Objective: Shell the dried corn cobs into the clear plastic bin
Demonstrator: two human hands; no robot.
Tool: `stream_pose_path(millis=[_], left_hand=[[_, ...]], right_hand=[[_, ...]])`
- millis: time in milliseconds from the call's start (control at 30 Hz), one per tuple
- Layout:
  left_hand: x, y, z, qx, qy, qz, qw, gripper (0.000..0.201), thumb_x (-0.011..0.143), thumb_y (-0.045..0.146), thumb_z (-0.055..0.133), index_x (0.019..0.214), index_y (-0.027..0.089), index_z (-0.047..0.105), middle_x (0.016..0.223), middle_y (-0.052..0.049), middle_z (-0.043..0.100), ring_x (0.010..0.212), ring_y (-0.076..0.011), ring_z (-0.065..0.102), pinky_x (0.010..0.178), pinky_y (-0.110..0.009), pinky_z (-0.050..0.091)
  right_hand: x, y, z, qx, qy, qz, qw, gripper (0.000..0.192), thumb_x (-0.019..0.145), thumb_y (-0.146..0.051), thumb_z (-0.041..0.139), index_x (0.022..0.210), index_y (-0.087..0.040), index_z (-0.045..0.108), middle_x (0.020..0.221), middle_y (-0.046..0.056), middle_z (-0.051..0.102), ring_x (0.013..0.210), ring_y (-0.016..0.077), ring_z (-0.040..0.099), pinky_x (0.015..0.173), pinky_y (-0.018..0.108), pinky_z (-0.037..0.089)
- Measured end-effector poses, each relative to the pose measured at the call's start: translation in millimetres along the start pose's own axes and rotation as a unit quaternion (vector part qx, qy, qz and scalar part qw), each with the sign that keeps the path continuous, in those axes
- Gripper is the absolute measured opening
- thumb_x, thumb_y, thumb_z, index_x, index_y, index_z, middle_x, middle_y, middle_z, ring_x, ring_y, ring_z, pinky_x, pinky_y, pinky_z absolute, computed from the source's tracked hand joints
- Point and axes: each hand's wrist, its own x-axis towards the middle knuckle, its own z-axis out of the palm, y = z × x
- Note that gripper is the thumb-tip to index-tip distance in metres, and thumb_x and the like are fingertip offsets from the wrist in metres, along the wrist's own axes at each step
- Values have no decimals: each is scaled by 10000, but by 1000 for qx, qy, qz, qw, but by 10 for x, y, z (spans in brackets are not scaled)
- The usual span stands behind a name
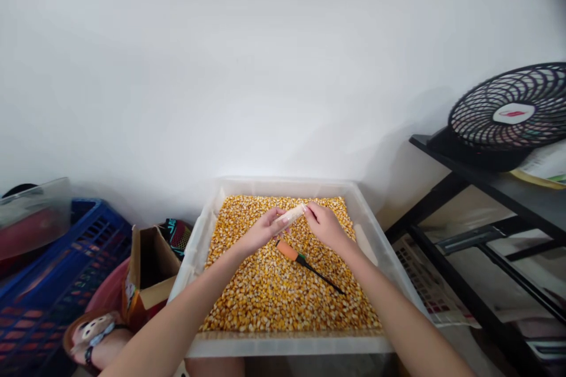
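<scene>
Both hands (294,225) – grip pale cylindrical cob (292,214) | over bin (375,235) of kernels (274,288)

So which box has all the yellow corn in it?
The clear plastic tub under both hands; the blue crate and cardboard box on the left show no corn.

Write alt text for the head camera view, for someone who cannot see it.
Two bare hands, the left hand and right hand, hold a pale stripped corn cob between them above a clear plastic tub filled with loose yellow corn kernels. An orange-handled tool lies on the kernels; a black fan sits on a shelf to the right.
</scene>
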Motion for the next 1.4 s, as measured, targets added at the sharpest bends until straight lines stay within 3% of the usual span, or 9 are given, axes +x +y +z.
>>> stream_pose_path(millis=[233,367,433,567,667,933,1100,1267,1400], left_hand=[[-2,-16,161,-41,30,-1,999,383,772,499,479,971,172,456,756,-5,535,577,-76,439,518,-198,347],[7,-10,184,-129,36,-22,991,383,759,514,490,934,176,453,744,1,539,574,-72,452,536,-198,349],[13,1,160,-129,37,-15,991,376,761,503,495,941,175,455,759,-5,548,596,-77,468,556,-201,357],[27,19,112,-49,44,21,998,356,765,464,511,963,171,470,813,-19,561,714,-114,507,646,-228,388],[37,10,96,7,50,43,998,335,760,427,530,968,169,481,861,-21,552,797,-135,510,730,-255,391],[37,-33,-6,127,21,91,988,321,800,405,474,1028,183,512,946,-34,561,873,-165,505,801,-275,377],[36,-59,-53,150,10,101,983,310,801,404,471,1017,187,525,950,-34,564,878,-168,506,806,-279,378],[28,-39,-89,90,-8,52,995,323,777,413,508,1003,184,533,916,-30,570,822,-146,510,721,-246,398],[17,6,-106,13,-21,5,1000,356,768,413,525,1032,174,536,855,-27,584,689,-104,496,588,-198,378]], right_hand=[[1,-7,83,105,73,52,990,317,839,-386,348,581,-203,346,506,-33,360,478,103,350,473,241,257],[27,5,130,288,44,135,947,374,848,-479,282,587,-214,323,457,-50,317,399,92,319,409,227,287],[50,47,134,314,31,148,938,387,840,-507,285,602,-210,354,468,-46,349,398,93,349,411,226,308],[86,132,69,184,86,102,974,322,802,-489,403,723,-190,491,648,10,525,593,135,480,546,246,370],[78,117,-11,88,100,61,989,341,852,-435,334,687,-186,497,661,20,533,632,141,476,595,252,351],[20,27,-82,-6,-25,-21,999,286,867,-356,338,654,-195,441,591,-10,484,546,117,430,544,237,281],[24,55,-71,8,-51,-35,998,295,858,-313,350,596,-186,401,555,-17,449,523,107,402,519,235,250],[-4,60,32,119,-12,11,993,333,850,-372,364,572,-188,352,503,-37,362,482,95,348,478,233,241],[-29,22,152,312,-3,110,944,325,822,-445,403,612,-198,388,465,-60,323,406,81,307,399,220,232]])
